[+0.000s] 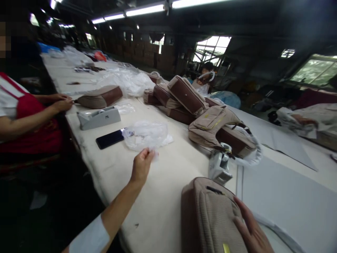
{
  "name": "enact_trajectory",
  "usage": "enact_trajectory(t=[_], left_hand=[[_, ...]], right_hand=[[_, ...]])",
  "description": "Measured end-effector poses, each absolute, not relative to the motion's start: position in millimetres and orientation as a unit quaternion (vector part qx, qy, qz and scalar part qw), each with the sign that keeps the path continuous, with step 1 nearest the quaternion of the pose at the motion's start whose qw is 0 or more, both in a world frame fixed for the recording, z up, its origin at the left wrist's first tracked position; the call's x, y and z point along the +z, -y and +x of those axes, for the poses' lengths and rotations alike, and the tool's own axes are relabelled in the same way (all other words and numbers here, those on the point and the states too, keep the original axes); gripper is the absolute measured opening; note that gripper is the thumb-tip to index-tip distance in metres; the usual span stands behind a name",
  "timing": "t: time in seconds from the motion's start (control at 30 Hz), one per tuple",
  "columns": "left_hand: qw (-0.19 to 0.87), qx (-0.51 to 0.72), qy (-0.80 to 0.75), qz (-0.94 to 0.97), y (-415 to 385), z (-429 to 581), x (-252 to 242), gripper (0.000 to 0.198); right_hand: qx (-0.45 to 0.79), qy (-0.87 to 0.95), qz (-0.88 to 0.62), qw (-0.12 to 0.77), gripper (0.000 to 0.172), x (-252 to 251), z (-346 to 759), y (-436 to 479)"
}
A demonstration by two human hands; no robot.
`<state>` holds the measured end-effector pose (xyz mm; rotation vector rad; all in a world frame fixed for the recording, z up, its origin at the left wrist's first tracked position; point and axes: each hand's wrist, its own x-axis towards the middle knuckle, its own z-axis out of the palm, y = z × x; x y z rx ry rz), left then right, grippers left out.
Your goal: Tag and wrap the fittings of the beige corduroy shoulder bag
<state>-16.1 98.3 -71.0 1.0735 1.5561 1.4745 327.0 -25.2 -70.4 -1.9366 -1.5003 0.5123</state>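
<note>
My left hand [142,166] reaches over the table, its thumb and fingers pinched on the near edge of a thin clear plastic bag [147,133]. The bag lies crumpled, partly over the end of a black phone [109,139]. At the lower right, my right hand [250,228] rests along the side of a beige ribbed fabric bag [217,214] with brown side panels, fingers stretched out. This bag has a dark zip pull near its top and a small yellow tab. The frame's bottom edge cuts off its lower part.
Two grey tape dispensers [100,117] [220,167] stand on the white-covered table [168,175]. Several brown and beige bags [184,95] are piled beyond. A co-worker in a red apron [34,116] handles another bag [101,96] at the left. Grey sheets [286,200] lie at right.
</note>
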Motion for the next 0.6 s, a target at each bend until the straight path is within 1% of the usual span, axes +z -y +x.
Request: enact_trajectory(t=[0.07,0.1,0.17,0.2,0.3,0.37,0.4,0.47,0.6], left_hand=[[0.440,0.582,-0.536,0.425,-65.1,13.9,-61.7,0.028],[0.505,0.588,-0.484,0.406,-50.6,25.3,-58.0,0.030],[0.584,0.572,-0.419,0.396,-29.3,38.7,-53.4,0.028],[0.602,0.563,-0.405,0.396,-22.7,40.4,-52.6,0.025],[0.585,0.548,-0.422,0.424,-14.5,32.4,-53.3,0.023],[0.567,0.539,-0.436,0.445,-14.2,24.3,-53.4,0.024],[0.561,0.533,-0.440,0.456,-14.8,21.3,-53.0,0.024],[0.553,0.517,-0.449,0.474,-16.7,18.2,-51.2,0.024],[0.559,0.481,-0.464,0.490,-16.5,19.6,-46.4,0.023]], right_hand=[[0.239,0.549,-0.743,0.301,0.067,-69.1,313.4,25.6],[0.255,0.536,-0.743,0.309,0.066,-68.3,301.8,26.1],[0.265,0.525,-0.732,0.345,0.059,-67.3,275.2,28.8],[0.259,0.533,-0.719,0.364,0.055,-66.9,262.7,30.4],[0.221,0.592,-0.672,0.385,0.044,-63.6,236.5,26.6],[0.197,0.647,-0.632,0.379,0.039,-56.3,228.3,13.2],[0.199,0.674,-0.612,0.364,0.037,-50.8,226.1,3.9],[0.228,0.730,-0.569,0.304,0.035,-37.0,224.7,-15.8],[0.357,0.788,-0.478,0.151,0.025,-12.3,234.4,-45.6]])
